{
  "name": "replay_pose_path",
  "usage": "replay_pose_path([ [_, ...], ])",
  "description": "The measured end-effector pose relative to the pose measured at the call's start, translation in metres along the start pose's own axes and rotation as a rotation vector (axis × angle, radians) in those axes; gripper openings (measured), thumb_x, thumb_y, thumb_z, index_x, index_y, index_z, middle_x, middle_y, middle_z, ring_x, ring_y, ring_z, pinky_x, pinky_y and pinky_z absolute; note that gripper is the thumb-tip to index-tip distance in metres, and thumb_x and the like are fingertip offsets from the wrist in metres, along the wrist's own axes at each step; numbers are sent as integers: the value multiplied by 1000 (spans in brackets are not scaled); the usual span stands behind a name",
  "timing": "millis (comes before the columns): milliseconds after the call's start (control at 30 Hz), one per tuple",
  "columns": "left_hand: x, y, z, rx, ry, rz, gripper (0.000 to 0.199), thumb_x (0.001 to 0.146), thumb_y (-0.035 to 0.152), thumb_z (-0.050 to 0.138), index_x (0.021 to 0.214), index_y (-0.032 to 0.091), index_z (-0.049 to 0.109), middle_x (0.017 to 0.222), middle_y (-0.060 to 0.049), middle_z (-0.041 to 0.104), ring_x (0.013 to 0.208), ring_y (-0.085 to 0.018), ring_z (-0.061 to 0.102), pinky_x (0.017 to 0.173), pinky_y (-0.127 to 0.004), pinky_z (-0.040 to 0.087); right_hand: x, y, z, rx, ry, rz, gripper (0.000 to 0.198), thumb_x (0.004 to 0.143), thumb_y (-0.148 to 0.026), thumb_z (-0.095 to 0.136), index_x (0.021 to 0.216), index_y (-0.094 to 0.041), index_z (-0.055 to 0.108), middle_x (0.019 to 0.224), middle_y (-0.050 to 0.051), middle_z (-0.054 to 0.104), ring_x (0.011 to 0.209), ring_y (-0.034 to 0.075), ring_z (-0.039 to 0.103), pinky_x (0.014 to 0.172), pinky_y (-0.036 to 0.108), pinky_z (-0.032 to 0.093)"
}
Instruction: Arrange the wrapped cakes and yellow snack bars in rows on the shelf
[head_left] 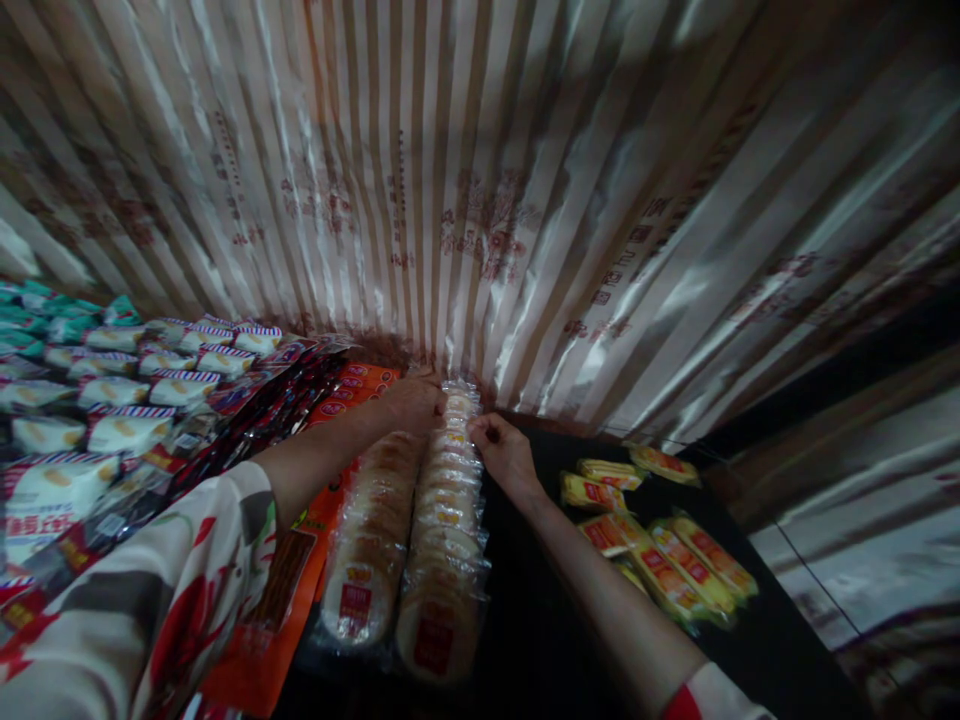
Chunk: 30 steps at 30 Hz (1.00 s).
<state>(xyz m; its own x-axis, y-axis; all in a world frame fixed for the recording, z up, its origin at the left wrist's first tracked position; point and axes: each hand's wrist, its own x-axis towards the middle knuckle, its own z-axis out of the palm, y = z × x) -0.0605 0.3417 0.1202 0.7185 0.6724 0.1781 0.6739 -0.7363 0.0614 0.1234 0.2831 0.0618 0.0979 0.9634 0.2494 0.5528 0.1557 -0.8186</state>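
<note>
Two overlapping rows of round flat pastries in clear wrappers lie on a dark surface: a left row and a right row. At the far end of the rows, my left hand lies against the left side of the right row; its fingers are dim and partly hidden. My right hand is at the opposite side, thumb and index finger curled into a pinch at the wrapper edge of a wrapped pastry. Red labels show on the nearest pastry of each row.
Left of the rows are orange snack packets, dark red packets, white striped-top bags and green bags. Yellow packs lie on the dark surface at right. A pleated printed plastic curtain hangs behind.
</note>
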Motion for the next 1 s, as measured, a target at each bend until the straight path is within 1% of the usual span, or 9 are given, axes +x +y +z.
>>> replay_pose_path([
  [133, -1, 8, -1, -1, -29, -73, 13, 72, 23, 56, 77, 17, 66, 88, -6, 65, 90, -18, 56, 76, -26, 44, -1, 1, 0, -20, 20, 7, 20, 74, -40, 51, 68, -22, 58, 64, -1, 61, 60, 15, 53, 62, 26, 42],
  [233, -2, 16, -4, 27, -78, -122, 16, 74, 21, 52, 81, 16, 65, 87, -7, 67, 83, -18, 60, 75, -28, 45, -4, -2, -3, -23, 15, 6, 24, 75, -44, 51, 74, -21, 58, 69, 0, 61, 63, 15, 54, 63, 26, 42],
  [333, -4, 23, -7, 58, -95, -150, 17, 76, 21, 50, 79, 14, 65, 85, -9, 68, 82, -19, 61, 75, -29, 46, -10, -7, -10, -54, 54, 21, 28, 73, -48, 54, 82, -21, 56, 74, 1, 61, 66, 16, 56, 63, 27, 42],
  [433, -5, 26, -9, 73, -107, -167, 17, 76, 19, 49, 79, 14, 65, 84, -9, 69, 84, -19, 62, 76, -28, 46, -17, -13, -17, -125, 61, 25, 28, 73, -48, 55, 81, -22, 54, 70, -1, 59, 63, 16, 56, 61, 26, 41],
  [600, -6, 27, -7, 81, -93, -172, 19, 77, 18, 47, 81, 13, 65, 86, -11, 69, 85, -21, 63, 77, -30, 47, -21, -19, -21, -225, -29, -35, 20, 74, -43, 56, 76, -23, 56, 70, -2, 61, 62, 15, 56, 59, 26, 40],
  [733, -6, 29, -7, 83, -95, -187, 19, 76, 16, 47, 81, 13, 65, 86, -11, 69, 87, -21, 62, 78, -30, 47, -17, -13, -19, -145, -117, 0, 15, 71, -38, 59, 74, -23, 58, 67, -3, 61, 61, 14, 56, 60, 25, 41],
  [867, -6, 31, -8, 91, -102, -194, 19, 74, 14, 47, 81, 12, 65, 85, -11, 69, 86, -22, 63, 77, -31, 47, -13, -7, -20, -68, -212, -16, 15, 69, -37, 60, 71, -22, 59, 68, -3, 62, 61, 13, 56, 62, 25, 42],
  [933, -6, 31, -8, 92, -93, -193, 19, 74, 13, 48, 80, 12, 65, 84, -11, 69, 85, -21, 63, 77, -31, 46, -12, -9, -21, -84, -227, -27, 15, 70, -37, 59, 69, -22, 60, 66, -3, 62, 60, 13, 55, 61, 24, 42],
  [1000, -6, 30, -6, 90, -84, -190, 19, 74, 13, 47, 80, 13, 65, 84, -11, 69, 85, -21, 62, 78, -30, 46, -13, -12, -22, -114, -212, -41, 15, 71, -36, 58, 67, -22, 60, 64, -3, 61, 58, 12, 54, 60, 24, 41],
])
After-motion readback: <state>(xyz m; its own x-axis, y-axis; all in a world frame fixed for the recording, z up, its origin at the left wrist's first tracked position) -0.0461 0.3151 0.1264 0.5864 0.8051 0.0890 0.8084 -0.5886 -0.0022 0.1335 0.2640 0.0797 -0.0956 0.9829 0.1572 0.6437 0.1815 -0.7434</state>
